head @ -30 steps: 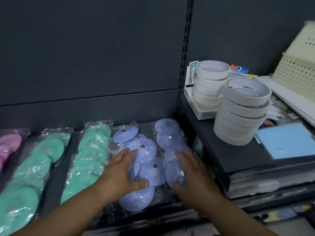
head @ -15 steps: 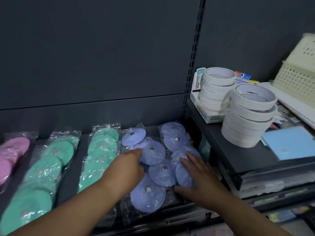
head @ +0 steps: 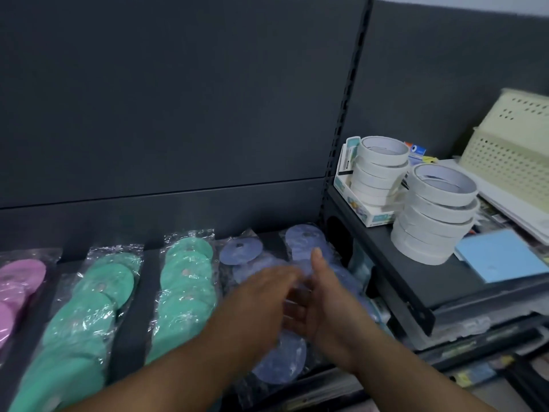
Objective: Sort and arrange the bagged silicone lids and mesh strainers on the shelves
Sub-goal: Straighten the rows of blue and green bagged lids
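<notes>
Bagged silicone lids lie in rows on a dark shelf [head: 151, 263]. Purple lids [head: 240, 250] fill the rightmost rows, green lids [head: 187, 281] and more green lids [head: 98, 295] lie left of them, and pink lids [head: 20, 278] sit at the far left. My left hand [head: 255, 304] and my right hand [head: 323, 301] hover close together over the purple lids, both blurred by motion. The fingers of both hands look spread. I cannot tell whether either one touches or grips a bag. The hands hide the middle of the purple rows.
To the right, a raised dark shelf [head: 416, 281] carries two stacks of white tape rolls [head: 433, 212], a small box [head: 356, 200], a blue pad [head: 502, 254] and a cream perforated basket [head: 511, 150]. A slotted upright [head: 344, 114] divides the grey back panels.
Both hands lifted off the purple lids and came together over them. The camera tilted up and shifted, so the shelf sits lower in view.
</notes>
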Demonstrator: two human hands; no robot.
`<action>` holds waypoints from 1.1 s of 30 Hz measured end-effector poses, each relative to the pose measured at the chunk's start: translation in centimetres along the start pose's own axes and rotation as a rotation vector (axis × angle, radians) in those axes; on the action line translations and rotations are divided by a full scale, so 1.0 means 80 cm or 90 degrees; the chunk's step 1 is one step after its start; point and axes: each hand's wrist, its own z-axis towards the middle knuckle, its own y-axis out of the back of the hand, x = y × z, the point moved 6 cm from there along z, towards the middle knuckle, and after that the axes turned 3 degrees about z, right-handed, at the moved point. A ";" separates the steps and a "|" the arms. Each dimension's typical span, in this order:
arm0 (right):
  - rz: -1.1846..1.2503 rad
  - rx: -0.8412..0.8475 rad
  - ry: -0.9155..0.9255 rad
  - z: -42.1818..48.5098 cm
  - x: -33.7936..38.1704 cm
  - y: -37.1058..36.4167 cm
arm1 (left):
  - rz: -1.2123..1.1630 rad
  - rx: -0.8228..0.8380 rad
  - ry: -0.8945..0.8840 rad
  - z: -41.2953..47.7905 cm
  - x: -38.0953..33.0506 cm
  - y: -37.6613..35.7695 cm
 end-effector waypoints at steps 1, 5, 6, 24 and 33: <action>0.026 -0.028 0.001 0.003 0.001 0.008 | 0.021 0.066 -0.079 -0.005 -0.009 -0.020; -0.093 -0.253 0.094 -0.004 0.001 0.070 | -0.123 0.209 -0.131 -0.014 0.002 -0.066; -0.155 -0.302 0.116 -0.013 0.004 0.086 | -0.134 0.181 -0.089 -0.007 0.008 -0.065; -1.003 -0.285 0.436 -0.039 0.000 0.133 | 0.034 0.284 0.053 0.014 0.039 -0.170; -0.970 -0.194 0.320 -0.003 -0.018 0.157 | 0.082 0.215 0.038 0.021 0.049 -0.146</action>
